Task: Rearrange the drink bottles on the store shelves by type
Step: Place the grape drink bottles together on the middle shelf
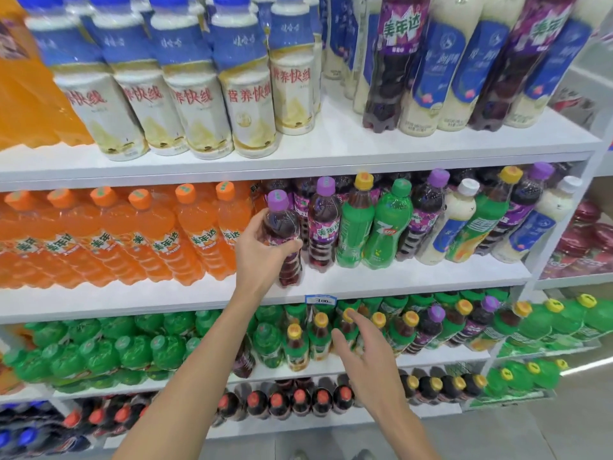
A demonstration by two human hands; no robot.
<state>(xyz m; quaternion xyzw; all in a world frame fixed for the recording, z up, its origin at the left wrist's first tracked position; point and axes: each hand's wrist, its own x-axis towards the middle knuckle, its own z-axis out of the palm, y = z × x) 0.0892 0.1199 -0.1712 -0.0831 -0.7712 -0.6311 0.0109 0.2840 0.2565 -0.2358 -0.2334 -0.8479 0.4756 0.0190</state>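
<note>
Here, white shelves [331, 146], drink bottles [195, 237], grey floor [517, 436]

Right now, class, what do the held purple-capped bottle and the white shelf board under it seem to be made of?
Purple-capped bottle: probably clear glossy plastic; the dark drink shows through and its ribbed body glints. Shelf board: smooth, matte white; painted metal or laminate, cannot tell which.
</note>
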